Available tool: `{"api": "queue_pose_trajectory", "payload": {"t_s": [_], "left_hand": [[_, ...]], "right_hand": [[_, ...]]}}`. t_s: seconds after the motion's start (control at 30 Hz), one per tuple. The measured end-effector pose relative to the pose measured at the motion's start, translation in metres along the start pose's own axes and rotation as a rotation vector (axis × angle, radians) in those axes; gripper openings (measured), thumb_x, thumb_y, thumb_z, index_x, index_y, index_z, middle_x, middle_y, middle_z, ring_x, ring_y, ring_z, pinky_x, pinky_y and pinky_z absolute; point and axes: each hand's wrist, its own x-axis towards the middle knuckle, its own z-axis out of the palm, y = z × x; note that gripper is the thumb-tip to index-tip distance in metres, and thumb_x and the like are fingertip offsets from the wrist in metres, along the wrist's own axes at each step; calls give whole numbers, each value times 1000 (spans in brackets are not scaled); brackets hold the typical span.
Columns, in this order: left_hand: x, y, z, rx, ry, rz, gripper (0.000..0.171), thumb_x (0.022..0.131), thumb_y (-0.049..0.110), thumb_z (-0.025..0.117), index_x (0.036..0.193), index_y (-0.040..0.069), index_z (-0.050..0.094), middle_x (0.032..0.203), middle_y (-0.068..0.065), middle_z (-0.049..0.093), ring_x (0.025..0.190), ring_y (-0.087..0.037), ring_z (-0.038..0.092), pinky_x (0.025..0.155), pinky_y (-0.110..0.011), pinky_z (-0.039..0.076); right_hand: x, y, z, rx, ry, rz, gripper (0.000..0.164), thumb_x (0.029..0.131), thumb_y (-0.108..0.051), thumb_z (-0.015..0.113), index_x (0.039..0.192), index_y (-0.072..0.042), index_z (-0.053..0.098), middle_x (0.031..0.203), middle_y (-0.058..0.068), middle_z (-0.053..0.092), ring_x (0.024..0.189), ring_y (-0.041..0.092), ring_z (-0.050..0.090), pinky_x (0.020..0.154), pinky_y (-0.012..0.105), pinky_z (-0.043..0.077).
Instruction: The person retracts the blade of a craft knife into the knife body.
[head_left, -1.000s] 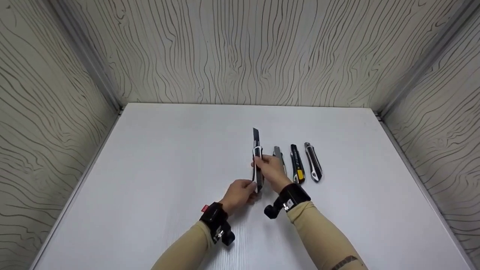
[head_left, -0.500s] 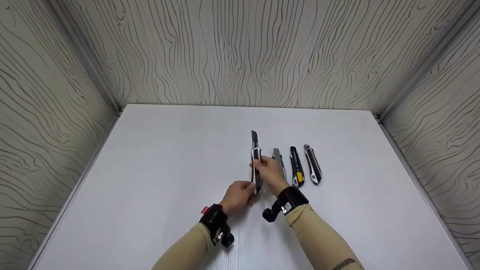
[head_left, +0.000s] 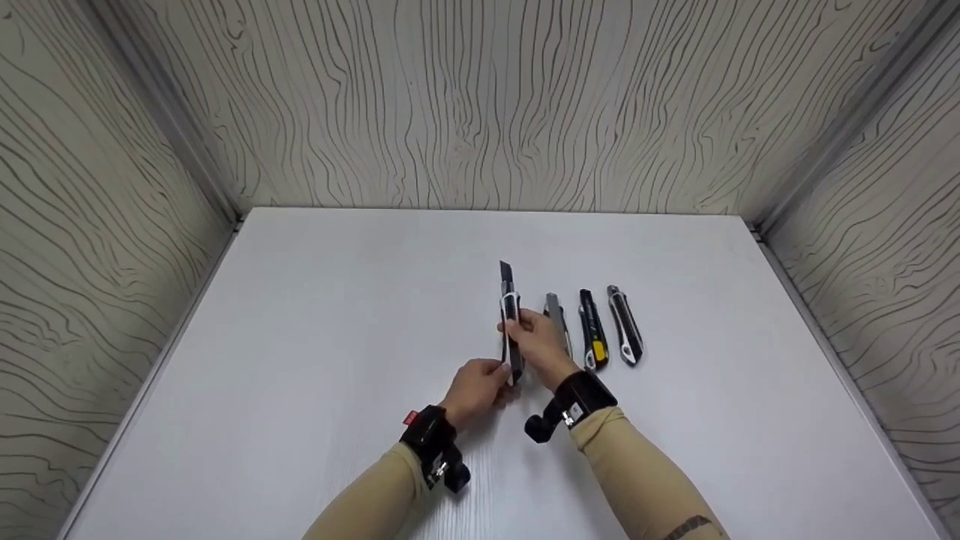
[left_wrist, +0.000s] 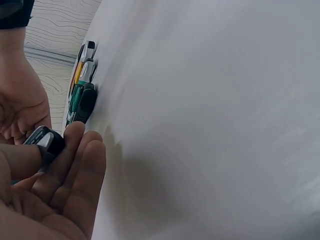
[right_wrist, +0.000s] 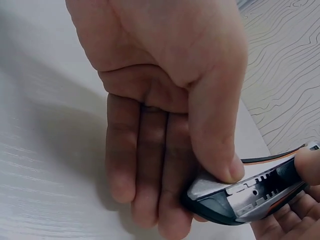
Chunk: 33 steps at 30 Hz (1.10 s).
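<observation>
Both hands hold one utility knife (head_left: pixel 511 307), silver-white and black with orange trim. Its dark blade (head_left: pixel 506 272) sticks out at the far end, away from the person. My right hand (head_left: pixel 545 345) grips the middle of the handle, the thumb on top. At the handle's near end, my left hand (head_left: pixel 474 391) pinches the tail between thumb and fingers. The right wrist view has the left hand (right_wrist: pixel 175 65) coming down from the top, its thumb on the knife's tail (right_wrist: pixel 215 205). The right hand's thumb (right_wrist: pixel 307 165) shows at that view's right edge.
Right of the hands, three more utility knives lie side by side on the white table (head_left: pixel 300 337): a grey one (head_left: pixel 556 309) partly behind the right hand, a black-and-yellow one (head_left: pixel 594 330), and a white-and-black one (head_left: pixel 626 326). Wood-patterned walls (head_left: pixel 472 105) enclose the table.
The held knife and the right hand have shifted slightly left. Both hands keep their hold, and the three knives on the table lie as before.
</observation>
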Motion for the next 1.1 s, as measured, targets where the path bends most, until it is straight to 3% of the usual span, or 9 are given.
{"api": "queue_pose_trajectory", "payload": {"t_s": [0.17,0.27,0.4,0.53,0.87,1.1], "left_hand": [[0,-1,0,-18,18,-3,30,101,18,48,100,-5,68,89,-25,71,69,-18,63,63,-31,54],[-7,9,-1,-28,16,7,30,101,14,47,102,-9,66,90,-27,69,68,-18,62,64,-33,54],[-7,7,-3,-65,-2,17,29,101,13,46,99,-9,65,85,-23,68,66,-16,59,62,-31,52],[-1,-3,-5,-100,-12,14,28,101,16,47,98,-6,65,82,-17,68,65,-14,57,62,-28,49],[-2,-4,-4,-97,-9,5,30,102,16,46,104,-6,66,79,-12,65,65,-14,56,61,-28,48],[1,-4,-4,-80,-13,30,29,102,14,45,102,-7,65,80,-13,64,64,-15,55,58,-26,46]], "right_hand": [[-1,0,1,-2,3,-10,28,99,-11,54,124,-1,61,114,15,69,106,21,60,88,30,47],[-1,-1,1,-5,0,-16,29,99,-12,53,126,-2,60,116,15,69,107,21,60,89,31,47],[-2,-1,0,-7,-2,-21,30,99,-14,54,125,-2,60,117,14,69,107,22,61,91,32,47],[-2,1,-2,-17,-5,-22,29,98,-17,56,121,-1,62,114,14,70,104,21,62,91,31,45],[-3,4,-7,-4,-23,-18,27,98,-22,58,106,2,67,99,14,73,80,13,64,76,24,51],[-3,4,-7,2,-30,-9,30,99,-22,55,112,3,65,103,13,72,87,14,65,80,24,50]]}}
